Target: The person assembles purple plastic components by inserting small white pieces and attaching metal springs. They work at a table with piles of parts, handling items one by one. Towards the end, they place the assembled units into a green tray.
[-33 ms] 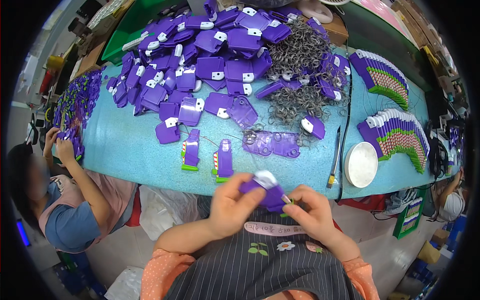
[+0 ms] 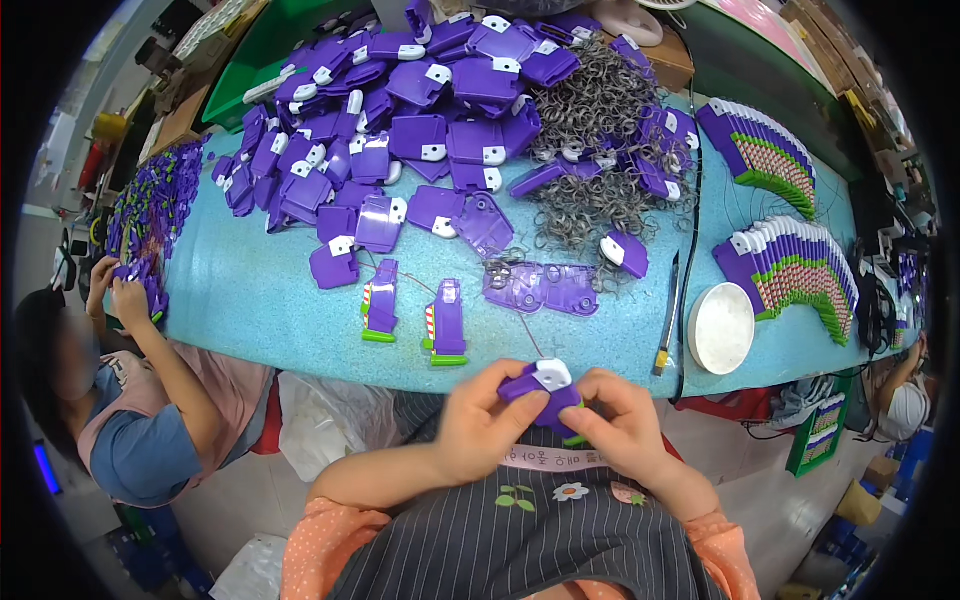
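Near the table's front edge, a purple plastic piece (image 2: 541, 388) with a white tab is gripped between the left hand (image 2: 480, 418) and the right hand (image 2: 618, 420), both closed on it. Just beyond, two assembled purple toys (image 2: 412, 315) are laid on the turquoise table (image 2: 250, 310). Farther off, a heap of purple parts (image 2: 400, 130) and tangled metal rings (image 2: 595, 150) is spread. At the right, a white lid (image 2: 721, 328) is set beside stacked purple rows (image 2: 795, 275). At the left, another person (image 2: 130, 400) is seated.

Bare tabletop (image 2: 260, 300) before purple pile (image 2: 400, 130)
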The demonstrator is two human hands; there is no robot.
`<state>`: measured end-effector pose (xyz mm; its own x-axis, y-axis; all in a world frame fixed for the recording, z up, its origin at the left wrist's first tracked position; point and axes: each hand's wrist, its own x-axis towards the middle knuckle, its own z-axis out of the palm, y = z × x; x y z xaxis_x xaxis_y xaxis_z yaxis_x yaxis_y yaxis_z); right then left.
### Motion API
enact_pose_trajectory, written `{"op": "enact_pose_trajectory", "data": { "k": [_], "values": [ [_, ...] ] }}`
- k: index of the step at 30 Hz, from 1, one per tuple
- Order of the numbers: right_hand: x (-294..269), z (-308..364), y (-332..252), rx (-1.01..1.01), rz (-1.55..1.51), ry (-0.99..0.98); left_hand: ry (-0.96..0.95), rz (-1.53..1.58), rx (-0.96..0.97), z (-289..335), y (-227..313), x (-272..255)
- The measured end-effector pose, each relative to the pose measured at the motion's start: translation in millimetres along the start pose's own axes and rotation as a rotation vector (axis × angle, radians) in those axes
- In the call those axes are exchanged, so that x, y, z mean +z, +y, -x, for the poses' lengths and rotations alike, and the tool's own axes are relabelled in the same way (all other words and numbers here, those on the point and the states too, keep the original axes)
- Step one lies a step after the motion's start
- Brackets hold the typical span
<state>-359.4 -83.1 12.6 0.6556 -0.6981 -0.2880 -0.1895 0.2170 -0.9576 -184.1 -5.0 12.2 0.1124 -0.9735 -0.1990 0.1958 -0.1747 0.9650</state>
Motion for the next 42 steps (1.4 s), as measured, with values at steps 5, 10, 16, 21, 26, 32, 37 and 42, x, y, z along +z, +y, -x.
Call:
{"op": "enact_pose_trajectory", "data": {
  "k": [5,10,16,21,26,32,37,42],
  "values": [
    [-2.0,-7.1,-9.8,-0.168,0.191,-0.011,0.051,0.162,-0.003,3.8,-11.6,7.7],
    [-33.6,-21.2,-49.8,-0.477,0.475,-0.001,-0.224,-0.709,0.395,-26.3,28.8,-29.9],
    [-186.4,-133.9,-92.7,-0.651,0.554,0.774,-0.018,-1.347,0.505,-110.7,37.9,-106.8],
    [-260.8,-208.3,-55.6,-0.372,1.149,0.915,-0.051,-1.523,0.691,-132.9,30.9,-120.2],
    [-246.1,-201.3,-61.1,-0.164,1.405,1.037,0.164,-1.293,0.544,-101.4,58.9,-126.9],
    [-105.7,-129.2,-88.5,-0.689,0.929,0.293,-0.001,0.663,-0.081,-33.0,28.0,-61.6],
    [-5.3,-44.7,-51.1,-0.569,0.526,-0.231,-0.3,1.031,-0.292,-20.7,-5.7,-10.4],
    [3.4,-25.6,-28.5,-0.506,0.741,0.056,-0.129,0.208,0.137,-1.6,-3.0,-13.5]
  ]
}}
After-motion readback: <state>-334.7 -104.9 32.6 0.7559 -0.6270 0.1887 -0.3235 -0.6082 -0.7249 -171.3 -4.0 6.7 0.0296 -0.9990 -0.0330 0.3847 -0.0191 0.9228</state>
